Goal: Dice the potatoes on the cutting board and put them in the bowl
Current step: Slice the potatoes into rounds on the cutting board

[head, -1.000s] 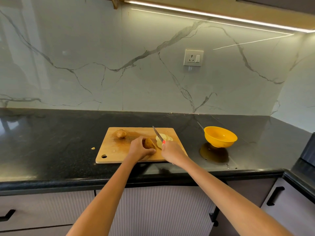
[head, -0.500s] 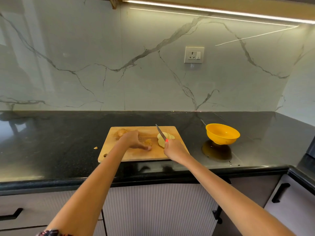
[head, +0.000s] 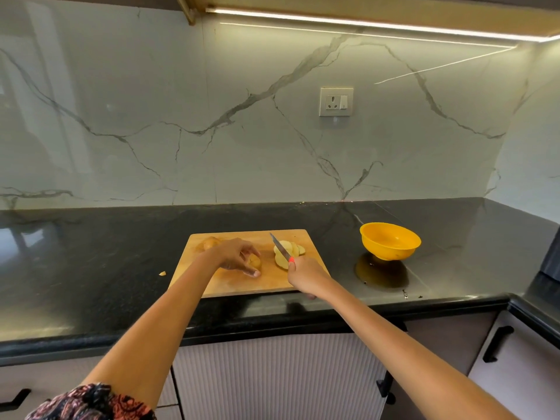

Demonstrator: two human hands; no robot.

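Note:
A wooden cutting board (head: 272, 281) lies on the black counter. My left hand (head: 238, 256) rests over a piece of potato (head: 256, 262) at the board's middle, fingers curled around it. My right hand (head: 304, 275) grips a knife (head: 280, 247) with a red handle; the blade points away over several pale potato slices (head: 288, 251) on the board's right side. A whole brown potato (head: 210, 243) sits at the board's far left corner. The yellow bowl (head: 390, 241) stands on the counter to the right of the board, with nothing visible inside it.
A small potato scrap (head: 162, 273) lies on the counter left of the board. A wall socket (head: 335, 102) is on the marble backsplash. The counter turns a corner at the far right, with a dark object (head: 551, 262) at the frame edge. Cabinet doors sit below.
My left hand has shifted from gripping the potato piece next to the knife to a spot further left on the board. The knife blade stays over the slices.

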